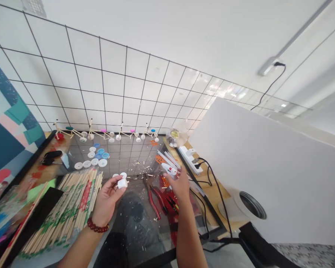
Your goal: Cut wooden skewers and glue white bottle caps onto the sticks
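Note:
My left hand (107, 199) is closed on a small white bottle cap (122, 183), held up above the glass table (134, 223). A red bead bracelet circles that wrist. My right hand (178, 184) reaches forward over the table to a white and red glue gun (169, 169); its fingers curl at the gun, and I cannot see whether they grip it. Red-handled pliers (154, 197) lie between the two hands. A pile of wrapped wooden chopsticks (69, 208) lies left of my left hand.
Loose white and blue caps (96, 156) lie on the glass. Small stick-and-cap models (106, 134) stand along the tiled wall. A white power strip (190, 158) with black cables sits right, beside a large white board (268, 167). Black scissors (50, 156) lie at the left.

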`<state>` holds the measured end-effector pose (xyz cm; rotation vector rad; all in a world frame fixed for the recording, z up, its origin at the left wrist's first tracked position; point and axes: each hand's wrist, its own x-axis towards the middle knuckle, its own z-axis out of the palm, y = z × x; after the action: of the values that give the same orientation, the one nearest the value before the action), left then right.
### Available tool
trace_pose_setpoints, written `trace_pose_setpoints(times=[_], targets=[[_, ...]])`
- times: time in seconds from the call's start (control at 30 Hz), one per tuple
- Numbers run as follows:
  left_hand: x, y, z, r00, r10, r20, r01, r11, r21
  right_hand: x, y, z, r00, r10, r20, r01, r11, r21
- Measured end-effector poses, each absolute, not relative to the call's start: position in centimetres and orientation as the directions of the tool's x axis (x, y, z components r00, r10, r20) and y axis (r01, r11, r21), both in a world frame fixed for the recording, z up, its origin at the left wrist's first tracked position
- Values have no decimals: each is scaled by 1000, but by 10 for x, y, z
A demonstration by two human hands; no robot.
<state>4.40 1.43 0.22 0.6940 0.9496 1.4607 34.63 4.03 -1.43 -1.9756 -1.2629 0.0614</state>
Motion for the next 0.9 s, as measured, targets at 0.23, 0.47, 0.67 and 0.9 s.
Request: trace_pose_setpoints(times=[0.23, 0.47, 0.67, 0.9], targets=[[45, 9, -3, -147, 954, 261, -137, -281, 950, 315, 18, 8, 316, 462, 829, 859, 231, -456], [44, 5, -2, 13, 918, 396, 229, -388, 893, 227, -2, 6, -367, 665, 651, 710, 652, -266], [46, 3, 2, 113, 879, 464, 280, -476, 834, 231, -3, 4, -380, 646, 662, 658, 692, -298], [52, -2, 0, 79, 933, 351, 209, -360, 909, 231, -1, 4, -342, 646, 682, 615, 703, -358]])
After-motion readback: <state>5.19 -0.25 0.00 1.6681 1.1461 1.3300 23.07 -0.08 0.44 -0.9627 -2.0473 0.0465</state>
